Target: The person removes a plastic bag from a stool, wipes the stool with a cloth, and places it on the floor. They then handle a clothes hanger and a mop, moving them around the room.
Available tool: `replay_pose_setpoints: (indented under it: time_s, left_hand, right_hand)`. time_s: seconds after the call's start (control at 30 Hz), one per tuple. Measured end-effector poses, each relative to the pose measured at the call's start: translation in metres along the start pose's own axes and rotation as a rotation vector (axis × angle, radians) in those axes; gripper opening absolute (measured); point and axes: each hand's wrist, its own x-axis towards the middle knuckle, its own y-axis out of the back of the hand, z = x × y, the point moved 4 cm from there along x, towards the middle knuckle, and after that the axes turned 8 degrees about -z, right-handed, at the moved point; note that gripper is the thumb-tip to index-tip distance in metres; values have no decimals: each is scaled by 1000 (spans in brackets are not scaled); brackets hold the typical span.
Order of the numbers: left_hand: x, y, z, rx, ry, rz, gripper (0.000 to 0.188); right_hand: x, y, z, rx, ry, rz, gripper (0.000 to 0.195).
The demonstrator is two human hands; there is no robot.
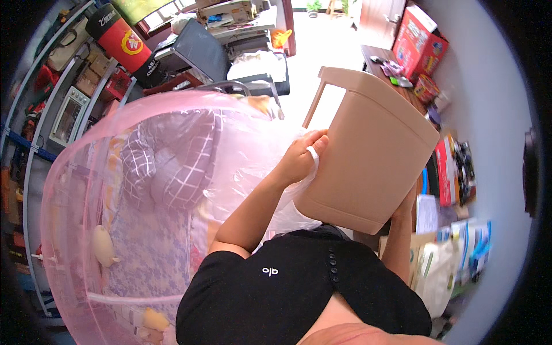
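Note:
A beige rectangular plastic bin [371, 151] is held up tilted in front of my chest. Its upper left end has a frame with an opening through which bright floor shows. My left hand [307, 155] is closed at the bin's left side on a thin clear plastic bag [254, 168], with a white band of it looped by the thumb. The bag spreads leftward and hangs below the hand. At the bin's lower right edge my right hand [404, 205] holds it; the fingers are mostly hidden behind the bin.
To the left stands a bed under a pink mosquito net [64, 172], with a grey checked quilt [172, 159] inside. A wooden table [407, 92] along the right wall carries boxes and packets. A black chair [258, 82] stands ahead; metal shelving [32, 151] lines the far left.

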Motion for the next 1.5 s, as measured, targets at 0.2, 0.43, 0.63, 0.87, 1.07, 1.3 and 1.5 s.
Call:
replay_pose_setpoints:
  time_s: [0.2, 0.43, 0.63, 0.87, 1.07, 1.3, 1.5]
  left_hand:
    - [128, 74, -13, -81, 9, 114, 40]
    - [295, 169, -83, -128, -19, 69, 40]
    - [453, 259, -105, -213, 21, -22, 41]
    - [628, 316, -153, -240, 109, -148, 43]
    - [780, 350, -222, -304, 135, -196, 39]
    - [950, 401, -261, -140, 149, -71, 30]
    - [1076, 443, -329, -92, 167, -84, 33]
  right_hand:
    - [185, -8, 19, 99, -162, -103, 46]
    - [372, -32, 41, 42, -152, -208, 46]
    - [522, -69, 56, 52, -24, -82, 46]
    - [675, -39, 75, 57, 82, 166, 52]
    - [834, 7, 73, 106, 37, 154, 48]
    - [1032, 22, 60, 42, -26, 76, 57]
    - [1163, 36, 53, -43, -74, 117, 59]
